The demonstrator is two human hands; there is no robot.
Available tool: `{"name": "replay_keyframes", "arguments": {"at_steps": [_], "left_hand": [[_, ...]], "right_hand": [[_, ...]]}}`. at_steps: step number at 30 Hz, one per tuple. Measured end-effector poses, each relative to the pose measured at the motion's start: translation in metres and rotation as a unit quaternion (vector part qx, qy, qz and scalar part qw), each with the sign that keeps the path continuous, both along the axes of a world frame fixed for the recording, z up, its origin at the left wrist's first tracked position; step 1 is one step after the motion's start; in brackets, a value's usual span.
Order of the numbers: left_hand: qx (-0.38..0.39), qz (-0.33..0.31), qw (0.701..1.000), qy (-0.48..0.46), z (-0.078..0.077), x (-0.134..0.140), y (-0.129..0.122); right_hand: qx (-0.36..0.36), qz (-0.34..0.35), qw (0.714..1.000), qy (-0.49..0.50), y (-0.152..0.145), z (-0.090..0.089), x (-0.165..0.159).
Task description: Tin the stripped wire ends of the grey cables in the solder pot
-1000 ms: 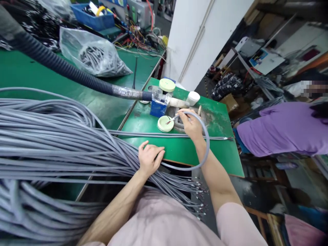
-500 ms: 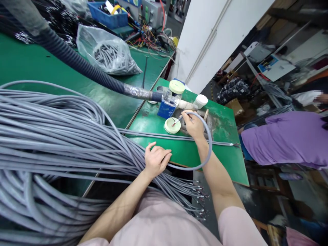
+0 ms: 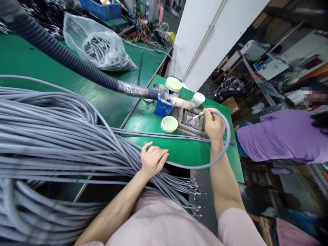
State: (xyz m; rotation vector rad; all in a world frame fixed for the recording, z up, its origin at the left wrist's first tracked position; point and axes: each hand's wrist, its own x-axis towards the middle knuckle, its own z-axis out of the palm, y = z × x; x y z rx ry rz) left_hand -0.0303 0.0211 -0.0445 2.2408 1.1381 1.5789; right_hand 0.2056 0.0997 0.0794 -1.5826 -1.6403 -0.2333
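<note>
My right hand pinches a grey cable close to its end. The cable's stripped end, with thin reddish wires, is over the shiny surface of a grimy square metal pot that looks like a solder pot. From my right hand the cable loops down and back toward my left hand. That hand lies on the edge of a thick bundle of grey cables, fingers loosely spread. Left of the pot is a shallow round dish with pale yellowish contents.
A ribbed dark hose runs to a blue box behind the dish. A white jar and a pale green lid stand near it. A clear bag of grey pieces lies farther back. A person in purple is at the right.
My right hand has moved right with the cable, bringing its stripped end from the dish to over the metal pot. My left hand stays on the bundle. The view has shifted slightly.
</note>
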Motion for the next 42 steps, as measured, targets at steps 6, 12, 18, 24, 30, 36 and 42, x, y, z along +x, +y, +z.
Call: {"name": "replay_keyframes", "arguments": {"at_steps": [6,12,18,24,30,36,42], "left_hand": [[-0.015,0.007,1.000,0.003,-0.001,0.001,0.000],[-0.005,0.011,1.000,0.015,-0.002,0.002,0.000],[-0.006,0.015,1.000,0.023,-0.005,0.002,0.000],[0.002,0.013,1.000,0.019,-0.005,0.003,0.000],[-0.013,0.017,1.000,0.020,-0.006,0.002,0.002],[-0.130,-0.040,0.979,-0.155,0.011,0.011,-0.009],[-0.380,-0.268,0.839,-0.281,0.035,0.028,-0.030]], "right_hand": [[-0.011,-0.059,0.998,-0.008,0.012,-0.017,0.038],[-0.013,-0.080,0.997,-0.012,0.028,-0.034,0.052],[-0.022,-0.077,0.996,-0.024,0.038,-0.045,0.059],[-0.037,-0.083,0.995,-0.034,0.044,-0.053,0.062],[0.017,-0.044,0.999,0.007,0.004,-0.022,0.040],[0.045,0.157,0.986,0.046,-0.087,-0.006,-0.009],[0.031,0.301,0.951,-0.067,-0.153,-0.030,-0.033]]}}
